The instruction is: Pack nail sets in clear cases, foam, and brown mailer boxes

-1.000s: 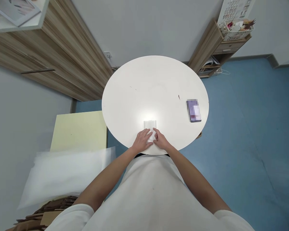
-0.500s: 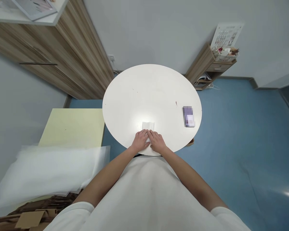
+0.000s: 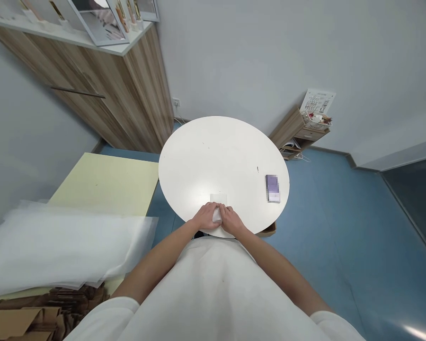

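At the near edge of the round white table [image 3: 227,156], my left hand [image 3: 208,216] and my right hand [image 3: 230,219] lie close together. Their curled fingers nearly meet over a small white sheet [image 3: 218,198], which looks thin and soft. Its flat far end shows beyond my fingertips. Between my palms a raised, folded part of the white sheet is visible. Whether anything lies inside the fold is hidden. Both hands are closed on it, the left from its left side and the right from its right.
A purple box-like item [image 3: 272,188], blurred out, lies at the table's right. On the left, large translucent white sheets [image 3: 74,246] cover part of a pale yellow table [image 3: 110,182], with brown cardboard pieces [image 3: 17,322] below. A wood-grain cabinet [image 3: 128,94] and small shelf unit [image 3: 291,128] stand behind.
The camera view has shifted and tilted up. My hands stay at the sheet, drawn slightly apart at the palms, and more of the folded white part shows between them.
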`<action>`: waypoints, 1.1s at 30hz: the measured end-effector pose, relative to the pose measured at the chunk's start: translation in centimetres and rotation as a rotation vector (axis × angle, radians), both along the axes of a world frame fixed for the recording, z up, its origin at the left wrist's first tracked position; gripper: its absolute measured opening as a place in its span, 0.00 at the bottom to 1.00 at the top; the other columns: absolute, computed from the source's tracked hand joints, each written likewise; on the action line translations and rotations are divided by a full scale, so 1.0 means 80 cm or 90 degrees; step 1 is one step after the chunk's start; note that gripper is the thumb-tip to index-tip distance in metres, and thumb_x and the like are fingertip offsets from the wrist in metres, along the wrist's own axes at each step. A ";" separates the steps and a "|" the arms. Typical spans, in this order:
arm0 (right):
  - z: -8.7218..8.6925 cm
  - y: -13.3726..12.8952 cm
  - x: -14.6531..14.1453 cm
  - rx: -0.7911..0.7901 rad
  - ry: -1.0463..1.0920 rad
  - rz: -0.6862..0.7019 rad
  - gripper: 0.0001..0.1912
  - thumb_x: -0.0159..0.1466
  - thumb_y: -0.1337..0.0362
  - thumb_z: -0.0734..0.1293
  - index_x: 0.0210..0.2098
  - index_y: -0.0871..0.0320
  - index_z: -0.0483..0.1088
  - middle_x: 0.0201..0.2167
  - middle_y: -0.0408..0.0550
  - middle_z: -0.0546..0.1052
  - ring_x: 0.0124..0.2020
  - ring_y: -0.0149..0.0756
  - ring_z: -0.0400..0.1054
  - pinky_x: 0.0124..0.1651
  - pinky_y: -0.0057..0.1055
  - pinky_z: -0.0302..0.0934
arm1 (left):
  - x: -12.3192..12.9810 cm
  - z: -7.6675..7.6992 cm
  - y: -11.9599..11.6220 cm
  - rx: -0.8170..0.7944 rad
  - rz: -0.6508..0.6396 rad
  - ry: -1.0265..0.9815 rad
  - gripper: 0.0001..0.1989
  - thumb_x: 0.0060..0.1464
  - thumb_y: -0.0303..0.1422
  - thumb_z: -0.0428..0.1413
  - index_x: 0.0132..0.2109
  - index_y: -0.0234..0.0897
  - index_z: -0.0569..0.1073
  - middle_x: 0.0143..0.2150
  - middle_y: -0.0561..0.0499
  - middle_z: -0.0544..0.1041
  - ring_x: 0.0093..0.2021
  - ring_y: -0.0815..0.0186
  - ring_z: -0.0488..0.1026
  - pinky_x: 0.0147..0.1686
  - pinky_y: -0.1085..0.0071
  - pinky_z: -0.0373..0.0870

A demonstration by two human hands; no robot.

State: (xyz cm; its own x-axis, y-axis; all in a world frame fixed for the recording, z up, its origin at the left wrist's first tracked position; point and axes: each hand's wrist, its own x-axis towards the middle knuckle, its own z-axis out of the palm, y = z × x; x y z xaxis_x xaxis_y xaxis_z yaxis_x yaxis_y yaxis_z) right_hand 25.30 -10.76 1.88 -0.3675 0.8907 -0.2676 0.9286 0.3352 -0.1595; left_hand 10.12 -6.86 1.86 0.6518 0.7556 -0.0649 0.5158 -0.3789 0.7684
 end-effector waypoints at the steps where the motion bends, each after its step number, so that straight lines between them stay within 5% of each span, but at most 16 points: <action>1: 0.000 -0.007 0.001 0.000 -0.009 0.017 0.31 0.53 0.73 0.60 0.56 0.68 0.51 0.53 0.63 0.61 0.48 0.48 0.58 0.49 0.40 0.56 | -0.001 -0.001 -0.005 -0.001 -0.006 -0.006 0.29 0.37 0.35 0.58 0.49 0.39 0.61 0.47 0.46 0.67 0.48 0.56 0.63 0.47 0.63 0.59; 10: 0.000 -0.042 -0.006 0.011 -0.074 0.017 0.28 0.54 0.72 0.58 0.54 0.73 0.53 0.54 0.67 0.60 0.54 0.50 0.53 0.52 0.41 0.51 | 0.007 -0.016 -0.026 -0.013 -0.041 0.007 0.26 0.37 0.25 0.55 0.47 0.41 0.62 0.47 0.47 0.69 0.49 0.57 0.63 0.46 0.64 0.60; 16: 0.028 -0.009 0.007 -0.078 -0.010 0.037 0.18 0.55 0.70 0.56 0.46 0.65 0.59 0.39 0.57 0.70 0.38 0.43 0.62 0.44 0.39 0.55 | 0.014 -0.017 -0.014 -0.040 0.025 -0.003 0.18 0.40 0.25 0.53 0.42 0.40 0.66 0.40 0.48 0.71 0.43 0.59 0.67 0.41 0.66 0.62; 21: 0.035 0.020 0.024 -0.131 0.017 0.020 0.13 0.57 0.68 0.55 0.42 0.62 0.58 0.30 0.50 0.70 0.28 0.38 0.60 0.33 0.33 0.54 | 0.017 -0.020 -0.011 -0.058 0.085 -0.020 0.14 0.47 0.30 0.50 0.43 0.40 0.66 0.41 0.48 0.70 0.42 0.61 0.67 0.41 0.65 0.63; 28: 0.020 0.059 0.033 -0.150 0.108 0.013 0.10 0.57 0.67 0.56 0.39 0.61 0.60 0.36 0.53 0.66 0.37 0.39 0.57 0.37 0.33 0.55 | 0.020 -0.030 -0.019 -0.077 0.219 -0.035 0.16 0.54 0.34 0.47 0.51 0.39 0.61 0.42 0.47 0.67 0.43 0.63 0.65 0.43 0.67 0.63; 33: 0.002 0.081 0.038 -0.119 0.124 -0.028 0.16 0.57 0.67 0.57 0.46 0.61 0.60 0.44 0.55 0.62 0.42 0.43 0.55 0.40 0.37 0.55 | 0.030 -0.033 -0.010 -0.106 0.312 0.017 0.18 0.53 0.35 0.49 0.52 0.38 0.61 0.42 0.47 0.68 0.42 0.63 0.65 0.41 0.67 0.64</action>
